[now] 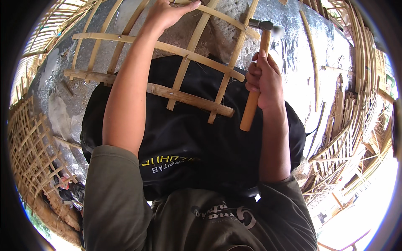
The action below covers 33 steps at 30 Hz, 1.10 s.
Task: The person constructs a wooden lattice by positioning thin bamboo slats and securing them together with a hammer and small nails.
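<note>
My right hand (264, 79) is wrapped round the wooden handle of a hammer (250, 112). The hammer's dark metal head (260, 24) is close beside a crossing of strips at the upper right of a bamboo lattice (197, 60). At the top edge of the picture, my left hand (164, 15) grips the lattice's far strip, its thumb stretched along the strip and its other fingers partly cut off. The lattice is made of long slats crossed by curved strips, with a thicker bamboo bar (190, 98) nearest me. It extends over my lap, which is covered in black cloth (184, 134).
A grey stone block (226, 35) lies beneath the lattice's far part. Shiny silvery sheeting (289, 54) covers the ground. Bundled bamboo strips (362, 83) line the right side, and another woven lattice (33, 146) stands at the left. One loose strip (310, 54) lies right of the hammer.
</note>
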### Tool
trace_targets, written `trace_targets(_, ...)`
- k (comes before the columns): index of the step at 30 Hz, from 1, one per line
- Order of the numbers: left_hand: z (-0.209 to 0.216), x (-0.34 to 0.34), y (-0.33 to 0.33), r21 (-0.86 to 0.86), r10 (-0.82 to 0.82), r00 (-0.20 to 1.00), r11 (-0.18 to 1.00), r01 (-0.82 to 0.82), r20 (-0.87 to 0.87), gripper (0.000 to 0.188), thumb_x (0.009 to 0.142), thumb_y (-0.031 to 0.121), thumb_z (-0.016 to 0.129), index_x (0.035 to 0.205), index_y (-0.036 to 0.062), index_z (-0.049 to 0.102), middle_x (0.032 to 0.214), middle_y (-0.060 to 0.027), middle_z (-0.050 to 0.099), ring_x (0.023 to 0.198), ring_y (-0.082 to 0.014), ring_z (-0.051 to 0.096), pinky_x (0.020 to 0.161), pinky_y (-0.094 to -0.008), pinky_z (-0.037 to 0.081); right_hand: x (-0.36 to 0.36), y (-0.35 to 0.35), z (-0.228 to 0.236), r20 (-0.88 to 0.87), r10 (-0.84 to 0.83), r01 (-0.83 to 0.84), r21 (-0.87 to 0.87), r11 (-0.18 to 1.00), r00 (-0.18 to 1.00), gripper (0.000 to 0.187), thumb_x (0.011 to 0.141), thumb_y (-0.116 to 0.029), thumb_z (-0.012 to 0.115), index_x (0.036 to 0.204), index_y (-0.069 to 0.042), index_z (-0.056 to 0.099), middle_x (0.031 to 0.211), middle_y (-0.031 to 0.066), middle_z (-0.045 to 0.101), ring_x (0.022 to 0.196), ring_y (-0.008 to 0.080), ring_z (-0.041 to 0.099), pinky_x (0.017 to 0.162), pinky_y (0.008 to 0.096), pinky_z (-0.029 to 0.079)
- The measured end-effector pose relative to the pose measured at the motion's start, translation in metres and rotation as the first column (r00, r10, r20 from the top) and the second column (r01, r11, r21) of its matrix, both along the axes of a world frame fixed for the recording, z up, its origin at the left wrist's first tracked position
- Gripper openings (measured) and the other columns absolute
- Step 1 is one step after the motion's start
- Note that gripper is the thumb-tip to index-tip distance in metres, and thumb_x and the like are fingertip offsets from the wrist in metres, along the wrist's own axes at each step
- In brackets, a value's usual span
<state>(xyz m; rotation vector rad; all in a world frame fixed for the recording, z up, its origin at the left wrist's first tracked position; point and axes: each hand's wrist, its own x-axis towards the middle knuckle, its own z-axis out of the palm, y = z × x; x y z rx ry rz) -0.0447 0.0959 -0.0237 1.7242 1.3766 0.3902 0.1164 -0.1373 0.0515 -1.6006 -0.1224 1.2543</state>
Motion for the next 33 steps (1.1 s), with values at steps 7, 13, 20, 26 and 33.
trace_targets(7, 0.000, 0.003, 0.002, -0.061, 0.007, 0.999, 0.998, -0.009, -0.035, 0.122, 0.072, 0.066, 0.078, 0.153, -0.0065, 0.023, 0.157, -0.0304, 0.025, 0.147, -0.0391, 0.028, 0.119, -0.0425, 0.030, 0.005, 0.001, 0.004, 0.052, 0.012, -0.012, -0.001, 1.000, 0.999, 0.025, 0.108, -0.032, 0.041, 0.094, -0.012, 0.045, 0.067, -0.0039, 0.037, 0.048, 0.0054, 0.033, 0.041, 0.0235, 0.029)
trace_targets(13, 0.010, 0.001, 0.001, -0.090, -0.044, 0.999, 0.995, 0.043, -0.011, 0.123, 0.072, 0.066, 0.078, 0.152, -0.0083, 0.022, 0.156, -0.0312, 0.028, 0.146, -0.0392, 0.030, 0.118, -0.0427, 0.031, 0.009, 0.003, 0.008, 0.010, -0.034, 0.034, -0.005, 0.999, 0.999, 0.025, 0.108, -0.032, 0.042, 0.094, -0.011, 0.046, 0.067, -0.0039, 0.036, 0.048, 0.0053, 0.032, 0.041, 0.0238, 0.029)
trace_targets(20, 0.009, 0.000, -0.003, -0.039, 0.013, 1.000, 0.999, -0.013, -0.024, 0.123, 0.072, 0.065, 0.079, 0.153, -0.0072, 0.022, 0.156, -0.0309, 0.028, 0.146, -0.0385, 0.030, 0.118, -0.0429, 0.032, 0.020, -0.002, 0.008, 0.029, 0.106, -0.104, -0.047, 0.993, 0.994, 0.026, 0.108, -0.032, 0.043, 0.096, -0.009, 0.048, 0.066, -0.0044, 0.035, 0.047, 0.0058, 0.031, 0.041, 0.0236, 0.027)
trace_targets(26, -0.004, 0.002, 0.000, -0.021, 0.054, 0.999, 0.998, -0.054, -0.001, 0.128, 0.070, 0.066, 0.080, 0.154, -0.0069, 0.015, 0.159, -0.0303, 0.021, 0.148, -0.0381, 0.024, 0.120, -0.0422, 0.028, 0.022, -0.001, 0.013, 0.059, 0.200, -0.191, -0.128, 0.973, 0.978, 0.028, 0.107, -0.033, 0.044, 0.097, -0.008, 0.049, 0.066, -0.0047, 0.035, 0.049, 0.0051, 0.031, 0.043, 0.0230, 0.027)
trace_targets(33, -0.025, -0.001, 0.005, -0.012, 0.062, 0.998, 0.998, -0.062, -0.015, 0.129, 0.070, 0.065, 0.080, 0.154, -0.0072, 0.014, 0.159, -0.0304, 0.020, 0.148, -0.0389, 0.023, 0.120, -0.0419, 0.026, 0.030, -0.001, 0.015, 0.103, 0.257, -0.242, -0.145, 0.960, 0.961, 0.026, 0.107, -0.031, 0.045, 0.097, -0.007, 0.051, 0.065, -0.0048, 0.035, 0.048, 0.0044, 0.030, 0.041, 0.0225, 0.025)
